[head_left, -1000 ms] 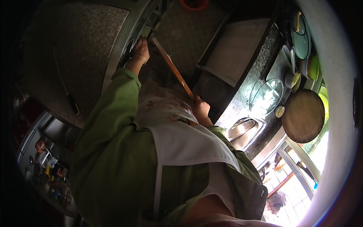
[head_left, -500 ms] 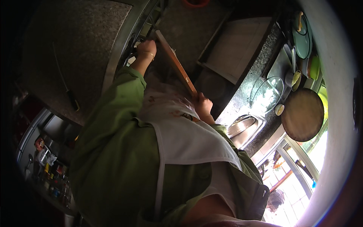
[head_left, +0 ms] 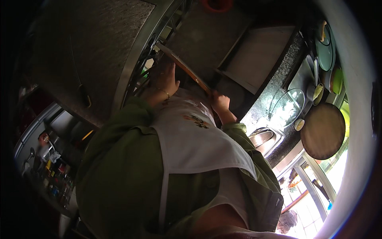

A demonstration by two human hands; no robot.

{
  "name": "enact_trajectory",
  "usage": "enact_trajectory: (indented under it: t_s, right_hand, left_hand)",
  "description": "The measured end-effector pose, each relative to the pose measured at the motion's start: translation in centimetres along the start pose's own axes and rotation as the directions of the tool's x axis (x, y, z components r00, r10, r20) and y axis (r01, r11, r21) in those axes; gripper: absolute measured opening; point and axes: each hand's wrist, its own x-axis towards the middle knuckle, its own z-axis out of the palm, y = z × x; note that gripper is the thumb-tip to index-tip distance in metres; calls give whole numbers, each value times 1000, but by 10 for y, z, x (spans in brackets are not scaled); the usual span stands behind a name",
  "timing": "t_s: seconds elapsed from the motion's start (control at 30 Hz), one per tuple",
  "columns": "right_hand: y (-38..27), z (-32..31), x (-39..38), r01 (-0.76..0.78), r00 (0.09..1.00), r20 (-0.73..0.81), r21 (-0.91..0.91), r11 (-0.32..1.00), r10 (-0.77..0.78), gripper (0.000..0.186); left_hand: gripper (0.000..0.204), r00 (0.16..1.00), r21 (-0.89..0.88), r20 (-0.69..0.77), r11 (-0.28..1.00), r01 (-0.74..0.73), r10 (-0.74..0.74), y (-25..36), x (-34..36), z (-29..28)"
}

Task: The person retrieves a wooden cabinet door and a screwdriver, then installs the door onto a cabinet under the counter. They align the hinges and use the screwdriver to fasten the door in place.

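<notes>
A narrow wooden panel (head_left: 186, 68), seen edge-on from above, slants from the rack beside the left counter toward my body. It looks like a cabinet door, with a pale far end and orange-brown along the rest. My right hand (head_left: 220, 102) is closed round its near end, the fingers curled over the edge. Left of the panel and close to my apron, my left hand (head_left: 170, 83) has its fingers stretched out. It holds nothing that I can see, though part of it lies in shadow. A white apron (head_left: 199, 149) covers my front.
On the left counter (head_left: 115, 36) lies a thin tool with a dark handle (head_left: 85, 96). Metal racks (head_left: 149, 59) show beneath its edge. The right counter carries a glass lid (head_left: 287, 107), a sink (head_left: 266, 140) and a round board (head_left: 323, 131). A red basin (head_left: 217, 4) sits farther off.
My left hand has come back from the panel's far end toward my body, and its fingers have straightened. The panel's far end has shifted left; my right hand still grips the near end.
</notes>
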Motion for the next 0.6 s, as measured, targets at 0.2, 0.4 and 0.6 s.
enact_trajectory:
  t_s: [0.2,0.4,0.6]
  right_hand:
    - [25,10,12,73,979,196,-48,996,-63,17]
    - [24,1,22,71,981,182,-14,997,-67,19]
    - [30,18,7,65,983,176,-25,998,-60,18]
  left_hand:
    - [67,929,105,-255,962,-251,270,-18,6,-18]
    - [36,807,468,-174,768,-437,565,-33,68,-26]
    - [15,881,498,156,735,-460,446,-14,85,-32]
